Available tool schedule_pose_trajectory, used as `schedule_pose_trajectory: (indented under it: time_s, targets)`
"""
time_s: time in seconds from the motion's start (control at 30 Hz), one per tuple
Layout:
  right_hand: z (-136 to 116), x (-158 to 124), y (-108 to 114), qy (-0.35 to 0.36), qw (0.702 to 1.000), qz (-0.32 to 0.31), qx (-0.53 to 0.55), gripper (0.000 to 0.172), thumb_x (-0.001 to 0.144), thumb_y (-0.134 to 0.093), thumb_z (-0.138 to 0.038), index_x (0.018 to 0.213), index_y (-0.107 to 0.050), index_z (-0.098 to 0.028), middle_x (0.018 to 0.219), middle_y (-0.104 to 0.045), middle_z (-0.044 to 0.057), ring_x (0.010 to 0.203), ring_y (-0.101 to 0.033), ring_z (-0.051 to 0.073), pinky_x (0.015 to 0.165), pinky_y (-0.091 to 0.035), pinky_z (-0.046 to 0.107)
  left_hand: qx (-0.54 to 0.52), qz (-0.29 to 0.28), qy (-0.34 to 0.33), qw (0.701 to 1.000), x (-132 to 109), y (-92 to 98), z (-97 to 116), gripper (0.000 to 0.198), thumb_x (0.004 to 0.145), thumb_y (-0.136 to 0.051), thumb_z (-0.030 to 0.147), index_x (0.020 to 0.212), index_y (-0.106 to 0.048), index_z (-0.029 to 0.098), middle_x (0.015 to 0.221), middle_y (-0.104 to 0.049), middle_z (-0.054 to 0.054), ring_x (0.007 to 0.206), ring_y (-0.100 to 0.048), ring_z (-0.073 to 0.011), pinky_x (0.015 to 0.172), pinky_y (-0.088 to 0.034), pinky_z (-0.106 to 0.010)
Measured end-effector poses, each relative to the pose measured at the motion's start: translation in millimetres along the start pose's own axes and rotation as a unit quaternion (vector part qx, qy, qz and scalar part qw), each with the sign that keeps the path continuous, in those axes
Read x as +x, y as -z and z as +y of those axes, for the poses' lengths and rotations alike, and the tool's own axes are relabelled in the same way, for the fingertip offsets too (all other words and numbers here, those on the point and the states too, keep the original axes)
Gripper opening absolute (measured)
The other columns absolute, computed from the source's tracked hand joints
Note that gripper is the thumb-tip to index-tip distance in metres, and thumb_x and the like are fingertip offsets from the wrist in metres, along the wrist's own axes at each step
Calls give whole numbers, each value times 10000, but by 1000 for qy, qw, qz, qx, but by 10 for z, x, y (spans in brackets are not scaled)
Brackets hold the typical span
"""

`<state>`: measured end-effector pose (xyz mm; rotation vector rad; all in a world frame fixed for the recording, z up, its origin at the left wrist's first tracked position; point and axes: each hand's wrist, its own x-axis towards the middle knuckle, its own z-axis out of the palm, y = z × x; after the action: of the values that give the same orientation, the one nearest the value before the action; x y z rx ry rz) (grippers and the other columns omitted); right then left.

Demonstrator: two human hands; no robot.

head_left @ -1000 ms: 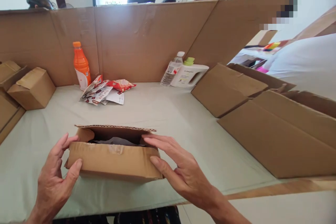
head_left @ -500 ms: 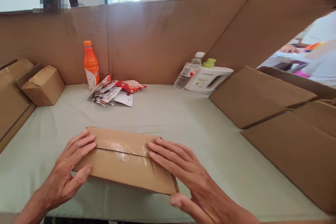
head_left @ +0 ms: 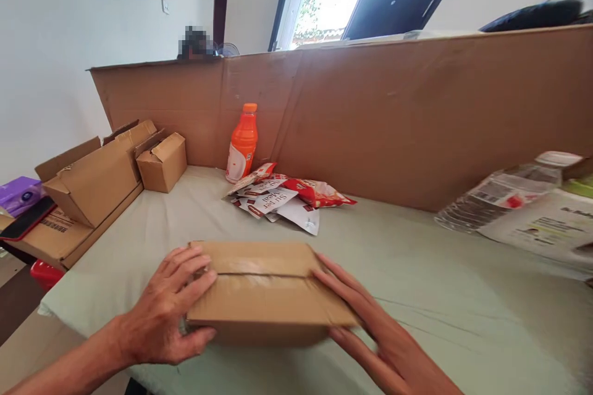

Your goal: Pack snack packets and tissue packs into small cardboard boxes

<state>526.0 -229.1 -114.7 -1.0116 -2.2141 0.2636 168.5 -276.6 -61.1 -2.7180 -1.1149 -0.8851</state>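
Observation:
A closed cardboard box (head_left: 259, 299), its top flaps meeting along a taped seam, is between my hands at the front of the cloth-covered table (head_left: 398, 296). My left hand (head_left: 178, 305) grips its left end, fingers on top and thumb on the near side. At the right end my right hand (head_left: 356, 308) holds it the same way, the thumb at the lower near corner. Beyond the box lies a pile of white and red snack packets (head_left: 278, 197). Behind them an orange bottle (head_left: 243, 143) stands upright near the cardboard wall.
Cardboard boxes (head_left: 102, 185) and a small open-flapped box (head_left: 162, 162) line the left side. A phone (head_left: 28, 219) and a purple pack (head_left: 21, 194) lie beyond. A clear bottle (head_left: 504, 194) and white jug (head_left: 542, 228) are at right. A cardboard wall (head_left: 370, 117) runs along the back.
The view has swung left, bringing more of the left-hand boxes, phone and purple pack into sight. My right thumb has closed onto the box's near side, and both hands now grip it.

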Motion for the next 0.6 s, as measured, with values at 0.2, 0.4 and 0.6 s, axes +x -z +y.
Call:
schedule_pose_trajectory:
  time_s: [0.2,0.4,0.6]
  targets:
    - [-400,1780,-1165,-28,992,-85,85,644,1002,-448,-234,1616,-272,-156,1672,-297,172,1549,-281,255,1268,-254,483,239,78,176,952,-494,353,-407,586,893,-667,326,1441,-465,273,1315,-581,-141,1256,-547,-359,1099,-417,-549]
    - [-968,2105,-2201,-38,988,-143,46,627,933,-595,-196,1529,-430,-86,1598,-404,239,1475,-409,330,1182,-378,502,395,54,345,850,-389,402,-983,477,953,-493,461,1224,-637,95,1167,-637,-228,1090,-579,-408,990,-435,-575]
    - [-950,1699,-2207,51,982,-182,11,389,972,-592,-279,1335,-611,-140,1518,-521,179,1428,-444,298,1183,-344,494,326,66,416,846,-232,496,-1397,503,952,-512,452,1250,-613,59,1269,-583,-277,1226,-514,-463,1027,-386,-660]
